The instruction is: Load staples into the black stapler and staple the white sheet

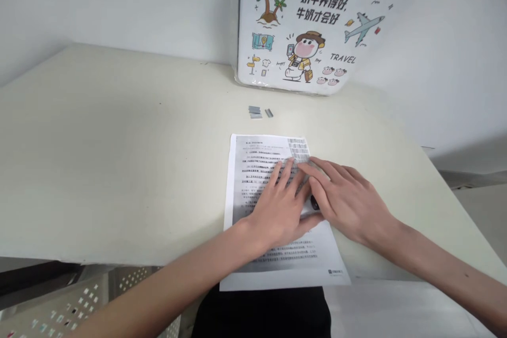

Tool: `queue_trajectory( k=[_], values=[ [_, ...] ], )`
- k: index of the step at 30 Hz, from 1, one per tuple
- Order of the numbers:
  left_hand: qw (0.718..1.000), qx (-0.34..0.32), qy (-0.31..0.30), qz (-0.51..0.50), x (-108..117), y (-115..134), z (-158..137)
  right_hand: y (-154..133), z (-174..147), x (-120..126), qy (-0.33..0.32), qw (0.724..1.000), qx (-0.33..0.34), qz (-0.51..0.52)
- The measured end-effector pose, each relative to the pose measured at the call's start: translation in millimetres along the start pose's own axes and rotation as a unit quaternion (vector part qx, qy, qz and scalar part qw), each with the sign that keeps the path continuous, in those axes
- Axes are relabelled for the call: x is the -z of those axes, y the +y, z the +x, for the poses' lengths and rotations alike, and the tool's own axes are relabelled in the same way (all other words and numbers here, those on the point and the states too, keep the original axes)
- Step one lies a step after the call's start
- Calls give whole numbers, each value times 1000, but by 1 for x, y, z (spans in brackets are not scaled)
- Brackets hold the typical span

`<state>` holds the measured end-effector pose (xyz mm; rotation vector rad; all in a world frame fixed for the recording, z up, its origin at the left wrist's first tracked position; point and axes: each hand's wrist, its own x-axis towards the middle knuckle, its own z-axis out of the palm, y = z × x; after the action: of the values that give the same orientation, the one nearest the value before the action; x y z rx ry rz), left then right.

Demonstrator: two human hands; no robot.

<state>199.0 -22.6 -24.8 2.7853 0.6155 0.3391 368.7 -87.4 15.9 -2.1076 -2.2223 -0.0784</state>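
Keeping the fingers low over the printed sheet (273,264): your left hand (277,206) lies on it palm down, fingers straight and slightly spread, thumb held out to the side. Your right hand (348,198) comes in from the right, fingers loosely bent and meeting the left fingertips; can't tell how far they close or if they grip anything.

Small glossy black part (314,202) shows between the hands, rounded, mostly hidden. Can't tell which hand has it, if either.

Sheet is thin, smooth paper: grey printed block, white margins, lower edge out past the table (119,158) edge. Upper right corner carries rows of fine grey upright marks; can't tell if print or metal.

Beyond the sheet you've got a little group of grey strips (255,112), flat and narrow, metallic-looking, plus a single strip (269,113) just beside it. Behind those, a white panel (293,58) with rounded corners stands in crinkly clear plastic, cartoon cow on the front. Tabletop is pale, matte, smooth.
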Motion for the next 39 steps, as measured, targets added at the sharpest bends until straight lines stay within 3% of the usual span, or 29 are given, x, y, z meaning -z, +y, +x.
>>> queue_trajectory(
  k=[11, 16, 21, 30, 39],
  values=[
    [1000, -7, 19, 12, -2, -3, -1, -6, 8, -5, 8, 999, 23, -39],
    [1000, -6, 13, -5, -1, -3, 0, 1, 1, 5, 11, 997, -37, 69],
    [1000, -2, -8, -12, 6, -7, -11, 8, -15, 13, 41, 977, -81, 194],
    [999, 22, -18, 17, 27, -15, -44, 33, -45, -4, 95, 949, -90, 286],
    [998, 41, -31, 21, 33, -15, -40, 70, -55, -10, 92, 914, -99, 383]
  ],
)
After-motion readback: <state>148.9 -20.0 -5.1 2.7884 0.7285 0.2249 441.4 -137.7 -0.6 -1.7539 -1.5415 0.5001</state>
